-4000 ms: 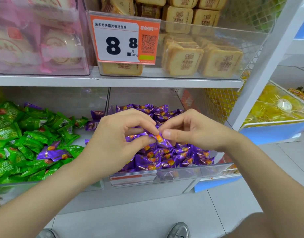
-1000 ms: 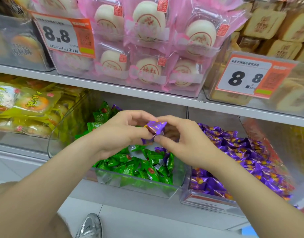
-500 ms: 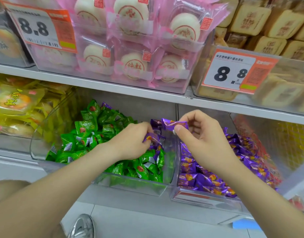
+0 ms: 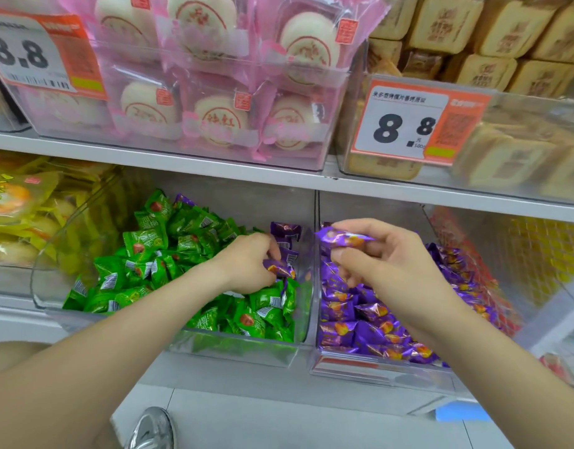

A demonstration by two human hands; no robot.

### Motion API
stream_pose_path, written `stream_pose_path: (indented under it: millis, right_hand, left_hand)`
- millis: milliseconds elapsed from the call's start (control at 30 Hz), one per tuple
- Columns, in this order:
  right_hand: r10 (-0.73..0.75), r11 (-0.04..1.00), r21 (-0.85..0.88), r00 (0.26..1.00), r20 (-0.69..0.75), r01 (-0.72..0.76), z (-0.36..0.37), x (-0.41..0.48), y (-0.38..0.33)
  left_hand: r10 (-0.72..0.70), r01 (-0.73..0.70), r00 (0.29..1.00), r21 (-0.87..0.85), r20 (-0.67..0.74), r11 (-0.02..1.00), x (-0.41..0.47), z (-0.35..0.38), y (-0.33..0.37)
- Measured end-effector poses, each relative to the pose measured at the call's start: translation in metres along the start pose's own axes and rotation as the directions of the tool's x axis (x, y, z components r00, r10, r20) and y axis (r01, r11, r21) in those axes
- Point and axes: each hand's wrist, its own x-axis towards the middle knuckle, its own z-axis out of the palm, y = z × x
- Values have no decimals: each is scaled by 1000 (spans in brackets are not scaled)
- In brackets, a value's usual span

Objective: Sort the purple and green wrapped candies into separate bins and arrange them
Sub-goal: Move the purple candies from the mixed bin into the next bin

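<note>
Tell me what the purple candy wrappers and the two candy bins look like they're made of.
The purple candy in the right hand looks wrapped in thin, glossy plastic film, perhaps metallised: it glints and its ends are crimped. The green candies' bin and the purple candies' bin look like clear rigid plastic, possibly acrylic: their contents show through the walls, and the edges catch light.

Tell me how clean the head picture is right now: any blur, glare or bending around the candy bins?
Head view: soft even light, no hard shadows; left hand, pinching a stray purple candy, and right hand are sharp, its wrapped candy slightly soft. Head view: the wide lens stretches the forearms toward the corners; biscuit packs at far right are blurred.
</note>
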Motion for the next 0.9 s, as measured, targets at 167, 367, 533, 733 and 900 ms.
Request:
stream_pose_path:
  millis: [167, 367, 533, 733, 900]
  right_hand:
    - [-47, 983, -176, 999, -10, 45, -12, -3, 0]
    - [6, 999, -38, 998, 56, -4, -8, -4, -1]
    - [63, 998, 19, 984, 166, -67, -13, -12, -10]
    - [74, 996, 26, 959, 274, -84, -43, -16, -15]
    - [13, 1000, -11, 995, 98, -12, -91, -14, -7]
  left_hand:
    - [13, -69, 955, -179, -297, 981, -28, -29, 16]
    - [127, -262, 959, -620, -254, 740, -73, -37, 42]
    - [300, -371, 929, -554, -218, 745, -83, -32, 62]
    - [364, -478, 874, -430, -322, 766, -80, -24, 77]
    - [481, -565, 800, -182, -358, 805, -80, -13, 98]
